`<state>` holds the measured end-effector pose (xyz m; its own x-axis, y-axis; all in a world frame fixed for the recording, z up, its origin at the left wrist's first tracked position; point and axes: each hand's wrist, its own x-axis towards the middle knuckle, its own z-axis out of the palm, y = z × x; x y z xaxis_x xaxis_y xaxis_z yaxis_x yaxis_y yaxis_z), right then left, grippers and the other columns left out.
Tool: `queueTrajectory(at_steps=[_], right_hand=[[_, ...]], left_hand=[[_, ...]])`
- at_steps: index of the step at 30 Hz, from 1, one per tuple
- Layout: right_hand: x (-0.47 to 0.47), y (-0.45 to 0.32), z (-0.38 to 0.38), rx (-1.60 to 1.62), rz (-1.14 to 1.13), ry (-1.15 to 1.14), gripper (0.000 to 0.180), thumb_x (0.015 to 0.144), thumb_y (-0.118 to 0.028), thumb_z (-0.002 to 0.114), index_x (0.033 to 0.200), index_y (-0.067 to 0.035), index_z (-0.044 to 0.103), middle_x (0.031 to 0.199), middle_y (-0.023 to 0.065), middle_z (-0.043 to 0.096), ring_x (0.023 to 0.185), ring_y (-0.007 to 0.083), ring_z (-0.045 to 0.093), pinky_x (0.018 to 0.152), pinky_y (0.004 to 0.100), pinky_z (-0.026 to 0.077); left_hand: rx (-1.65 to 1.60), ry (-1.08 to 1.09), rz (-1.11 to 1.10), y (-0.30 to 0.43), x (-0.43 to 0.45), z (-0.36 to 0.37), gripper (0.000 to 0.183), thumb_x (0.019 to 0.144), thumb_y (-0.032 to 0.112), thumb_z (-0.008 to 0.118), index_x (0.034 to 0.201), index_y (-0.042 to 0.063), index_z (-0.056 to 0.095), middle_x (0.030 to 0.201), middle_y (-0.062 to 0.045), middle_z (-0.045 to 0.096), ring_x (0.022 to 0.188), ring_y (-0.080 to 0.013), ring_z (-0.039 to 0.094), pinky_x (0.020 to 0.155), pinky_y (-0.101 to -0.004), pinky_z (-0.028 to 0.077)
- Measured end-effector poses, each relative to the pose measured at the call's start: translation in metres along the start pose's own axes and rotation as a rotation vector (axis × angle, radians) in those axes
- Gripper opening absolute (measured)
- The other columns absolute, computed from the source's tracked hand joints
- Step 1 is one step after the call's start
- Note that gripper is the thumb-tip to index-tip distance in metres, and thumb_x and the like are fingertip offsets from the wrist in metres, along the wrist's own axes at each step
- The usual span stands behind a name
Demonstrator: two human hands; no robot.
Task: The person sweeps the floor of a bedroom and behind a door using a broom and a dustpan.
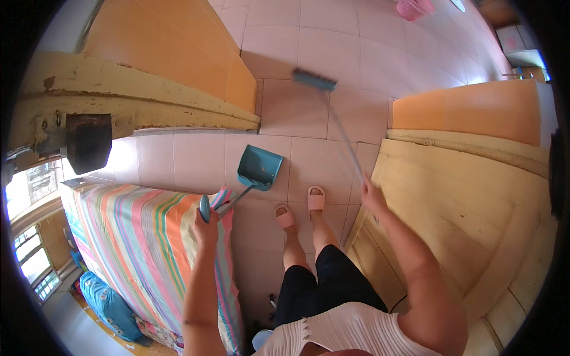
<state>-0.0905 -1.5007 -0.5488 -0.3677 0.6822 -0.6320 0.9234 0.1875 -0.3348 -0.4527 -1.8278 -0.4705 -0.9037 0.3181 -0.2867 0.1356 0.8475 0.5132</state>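
My left hand (206,228) grips the long handle of a teal dustpan (259,167) near its top end. The pan rests on the tiled floor with small bits of debris in it. In my right hand (372,196) is the thin grey handle of a broom (314,80). Its teal head with dark bristles is at the doorway's far side, well beyond the pan and blurred. My feet, in pink slippers (316,199), stand on the floor between the two tools.
A bed with a striped cover (147,222) lies to the left. An open yellow wooden door (445,213) stands close on the right. Orange walls (169,49) flank the doorway. Beyond it, a pink plastic basket (415,10) sits on the pink floor tiles (329,49).
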Motion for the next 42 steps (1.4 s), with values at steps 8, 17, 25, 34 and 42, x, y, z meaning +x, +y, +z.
queueTrajectory(at_steps=[8, 17, 25, 34, 42], right_hand=[[0.264, -0.099, -0.037, 0.194, -0.151, 0.201, 0.041, 0.081, -0.015, 0.048, 0.120, -0.004, 0.047, 0.095, 0.0252, 0.058, 0.087, 0.0389, 0.057, 0.073, 0.0445, 0.047], [0.106, -0.017, 0.000, -0.499, -0.295, -0.264, 0.056, 0.090, -0.021, 0.033, 0.140, -0.019, 0.008, 0.088, 0.0210, 0.061, 0.077, 0.0358, 0.061, 0.066, 0.0461, 0.049], [-0.024, 0.014, -0.046, -0.239, -0.154, -0.271, 0.052, 0.086, -0.017, 0.045, 0.136, -0.021, 0.031, 0.077, 0.0215, 0.060, 0.070, 0.0370, 0.059, 0.063, 0.0445, 0.048], [-0.042, -0.018, 0.046, -0.284, -0.020, -0.278, 0.059, 0.086, -0.019, 0.045, 0.139, -0.019, 0.021, 0.073, 0.0224, 0.059, 0.067, 0.0357, 0.059, 0.060, 0.0435, 0.046], [-0.166, -0.003, 0.051, -0.091, -0.188, -0.437, 0.054, 0.084, -0.017, 0.049, 0.136, -0.021, 0.032, 0.084, 0.0243, 0.060, 0.075, 0.0417, 0.057, 0.067, 0.0483, 0.046]], left_hand=[[0.015, -0.002, -0.032, 0.048, -0.006, -0.004, 0.018, 0.079, 0.019, 0.059, 0.079, 0.002, 0.054, 0.064, -0.013, 0.061, 0.062, -0.0253, 0.062, 0.060, -0.0357, 0.047], [0.007, 0.025, -0.033, 0.044, -0.004, -0.010, 0.017, 0.077, 0.018, 0.060, 0.078, 0.002, 0.054, 0.064, -0.013, 0.060, 0.061, -0.0260, 0.061, 0.060, -0.0359, 0.047], [0.018, 0.015, -0.041, 0.041, 0.004, -0.002, 0.022, 0.076, 0.021, 0.061, 0.081, 0.001, 0.053, 0.067, -0.019, 0.055, 0.064, -0.0357, 0.056, 0.060, -0.0410, 0.043], [-0.074, 0.012, 0.000, 0.021, -0.002, 0.011, 0.024, 0.077, 0.025, 0.061, 0.075, 0.002, 0.051, 0.066, -0.019, 0.055, 0.061, -0.0357, 0.055, 0.057, -0.0411, 0.043], [0.016, 0.009, -0.002, 0.025, -0.009, 0.005, 0.024, 0.079, 0.024, 0.060, 0.077, 0.001, 0.054, 0.067, -0.016, 0.058, 0.064, -0.0309, 0.058, 0.059, -0.0389, 0.044]])
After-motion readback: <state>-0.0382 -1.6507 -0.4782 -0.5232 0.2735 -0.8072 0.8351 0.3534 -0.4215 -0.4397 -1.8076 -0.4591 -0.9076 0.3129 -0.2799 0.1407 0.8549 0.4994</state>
